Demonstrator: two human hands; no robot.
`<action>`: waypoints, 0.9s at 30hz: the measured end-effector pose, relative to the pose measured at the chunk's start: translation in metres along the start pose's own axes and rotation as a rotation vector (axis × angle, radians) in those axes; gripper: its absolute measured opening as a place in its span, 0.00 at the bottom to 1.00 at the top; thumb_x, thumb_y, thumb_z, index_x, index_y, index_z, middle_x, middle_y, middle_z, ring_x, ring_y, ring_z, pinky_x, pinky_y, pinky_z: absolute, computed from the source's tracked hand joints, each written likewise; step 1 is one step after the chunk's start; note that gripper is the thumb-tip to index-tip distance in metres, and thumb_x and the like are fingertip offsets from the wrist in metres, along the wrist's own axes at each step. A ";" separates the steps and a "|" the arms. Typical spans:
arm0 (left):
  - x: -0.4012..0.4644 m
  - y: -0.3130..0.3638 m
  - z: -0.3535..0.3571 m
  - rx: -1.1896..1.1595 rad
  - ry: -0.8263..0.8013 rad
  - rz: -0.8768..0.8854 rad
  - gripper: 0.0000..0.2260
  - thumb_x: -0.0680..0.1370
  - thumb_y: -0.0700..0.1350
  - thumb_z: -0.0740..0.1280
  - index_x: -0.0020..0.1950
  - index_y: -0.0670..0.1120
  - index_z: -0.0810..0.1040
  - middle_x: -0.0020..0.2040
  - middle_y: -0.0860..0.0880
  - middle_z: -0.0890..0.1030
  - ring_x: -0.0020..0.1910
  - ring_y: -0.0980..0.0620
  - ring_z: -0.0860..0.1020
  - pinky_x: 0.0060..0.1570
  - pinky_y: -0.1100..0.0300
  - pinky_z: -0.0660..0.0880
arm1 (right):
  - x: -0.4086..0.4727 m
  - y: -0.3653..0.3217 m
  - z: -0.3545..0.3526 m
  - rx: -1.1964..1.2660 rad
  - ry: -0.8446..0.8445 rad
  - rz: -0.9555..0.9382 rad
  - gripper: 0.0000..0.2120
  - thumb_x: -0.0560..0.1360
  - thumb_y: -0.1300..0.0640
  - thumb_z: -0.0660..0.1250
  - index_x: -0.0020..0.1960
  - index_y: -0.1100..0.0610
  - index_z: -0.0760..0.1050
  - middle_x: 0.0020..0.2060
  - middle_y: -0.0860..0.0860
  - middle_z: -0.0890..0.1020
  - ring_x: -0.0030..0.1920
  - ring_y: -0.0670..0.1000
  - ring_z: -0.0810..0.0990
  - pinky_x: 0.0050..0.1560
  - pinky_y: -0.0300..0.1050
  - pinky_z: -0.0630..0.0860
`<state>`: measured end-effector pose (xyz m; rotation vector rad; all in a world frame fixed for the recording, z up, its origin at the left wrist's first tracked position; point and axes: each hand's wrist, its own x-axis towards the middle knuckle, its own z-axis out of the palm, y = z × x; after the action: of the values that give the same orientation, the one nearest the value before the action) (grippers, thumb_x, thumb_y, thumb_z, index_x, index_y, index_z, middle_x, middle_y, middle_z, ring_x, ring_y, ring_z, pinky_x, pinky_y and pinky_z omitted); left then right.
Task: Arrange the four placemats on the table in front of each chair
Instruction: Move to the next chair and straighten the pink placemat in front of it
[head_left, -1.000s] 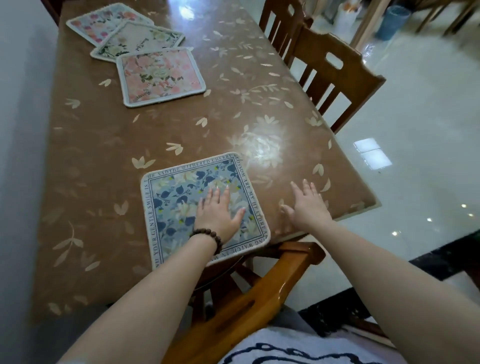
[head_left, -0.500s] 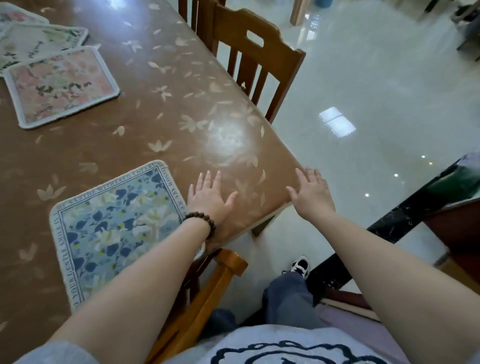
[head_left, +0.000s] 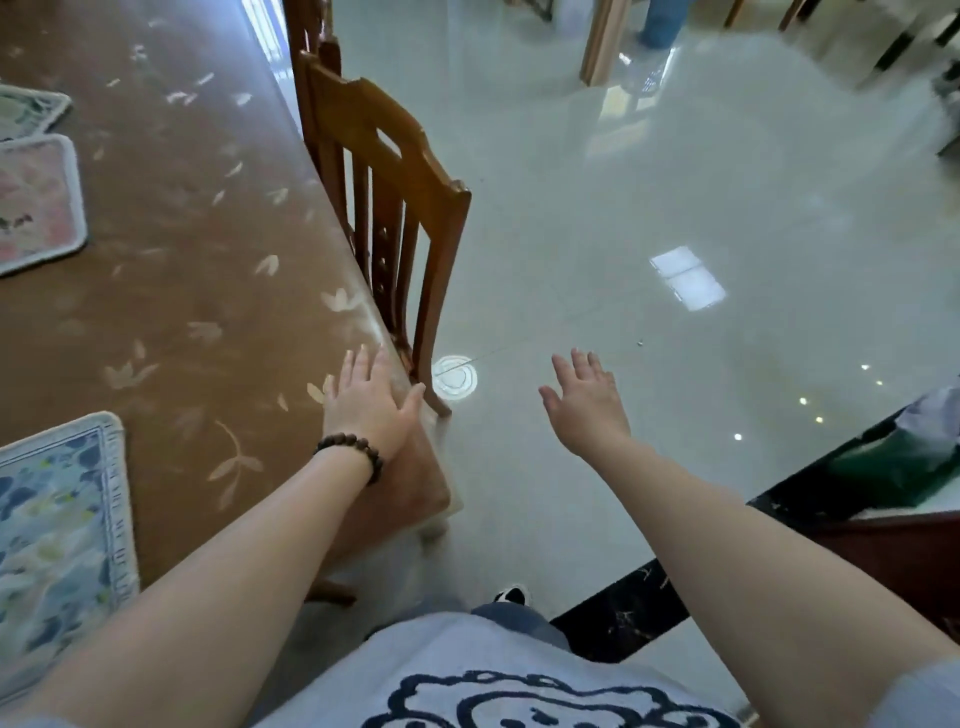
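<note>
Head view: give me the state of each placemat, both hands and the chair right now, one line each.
Blue floral square placemat: flat on the brown table, near edge, nobody touching it.
Pink floral square placemat: flat, further up the table, partly out of frame.
Pale green-patterned placemat: flat beyond the pink one, mostly cut off.
Left hand: fingers straight, over the table corner, holding nothing.
Right hand: open over the floor.
Wooden slatted chair: upright against the table's side.
</note>
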<state>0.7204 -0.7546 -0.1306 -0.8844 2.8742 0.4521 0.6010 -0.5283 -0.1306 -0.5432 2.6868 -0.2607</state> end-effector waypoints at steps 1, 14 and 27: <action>0.008 0.008 -0.004 -0.005 0.008 -0.014 0.32 0.78 0.62 0.52 0.77 0.49 0.50 0.78 0.46 0.53 0.76 0.48 0.48 0.73 0.47 0.46 | 0.011 0.003 -0.006 0.006 0.002 -0.016 0.26 0.82 0.47 0.49 0.77 0.54 0.50 0.77 0.56 0.50 0.77 0.55 0.44 0.75 0.53 0.44; 0.136 0.074 -0.038 -0.007 0.169 -0.212 0.32 0.78 0.64 0.50 0.77 0.50 0.50 0.77 0.46 0.54 0.76 0.46 0.50 0.73 0.44 0.49 | 0.181 0.000 -0.093 -0.024 0.051 -0.293 0.25 0.82 0.48 0.50 0.76 0.54 0.53 0.77 0.55 0.51 0.77 0.55 0.45 0.75 0.53 0.45; 0.272 0.120 -0.088 -0.152 0.264 -0.494 0.32 0.78 0.64 0.51 0.77 0.50 0.51 0.77 0.46 0.54 0.76 0.47 0.50 0.73 0.43 0.48 | 0.366 -0.057 -0.192 -0.178 0.021 -0.658 0.26 0.81 0.47 0.51 0.77 0.53 0.52 0.77 0.55 0.51 0.77 0.56 0.45 0.75 0.53 0.45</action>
<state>0.4276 -0.8322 -0.0657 -1.7355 2.7100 0.5321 0.2313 -0.7094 -0.0639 -1.4780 2.4765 -0.1986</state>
